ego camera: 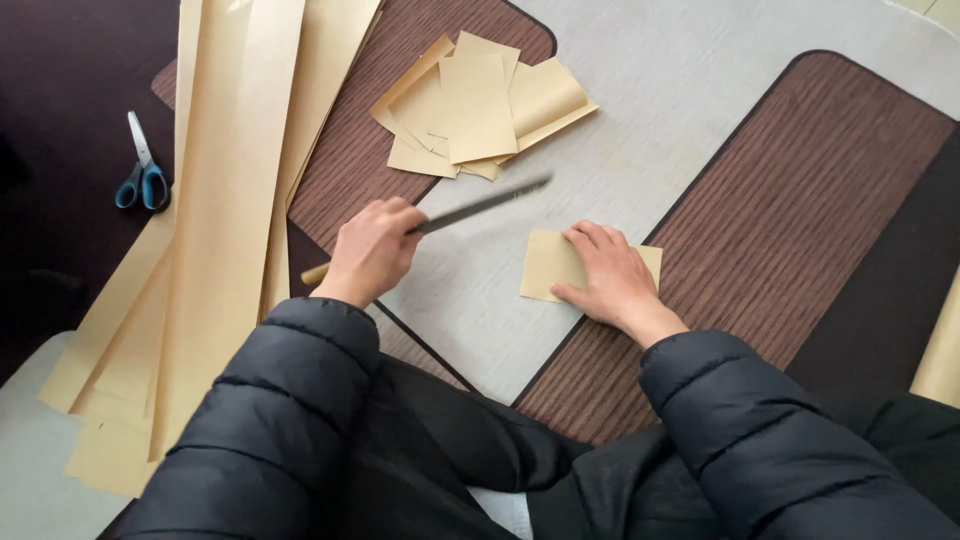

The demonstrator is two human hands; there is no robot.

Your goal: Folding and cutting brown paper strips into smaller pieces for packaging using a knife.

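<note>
Fingers (pixel 597 243) of right hand (pixel 612 280) spread flat, pressing down on small tan paper sheet (pixel 545 266); nothing gripped, sheet poking out left and right from under palm. Left hand (pixel 372 250) curled tight round handle of long knife (pixel 470 209), blade slanting up-right, blurred, tip above sheet and apart from it. Sheet lying on pale grey strip of table (pixel 640 130), near its lower edge, just beside dark brown ribbed mat (pixel 800 220) on right. Open grey room between sheet and pile of cut tan pieces (pixel 480 105) further up. Long tan paper strips (pixel 230 200) hanging over table's left side, close to left wrist. Blue-handled scissors (pixel 143 170) well apart, far left on dark surface.
</note>
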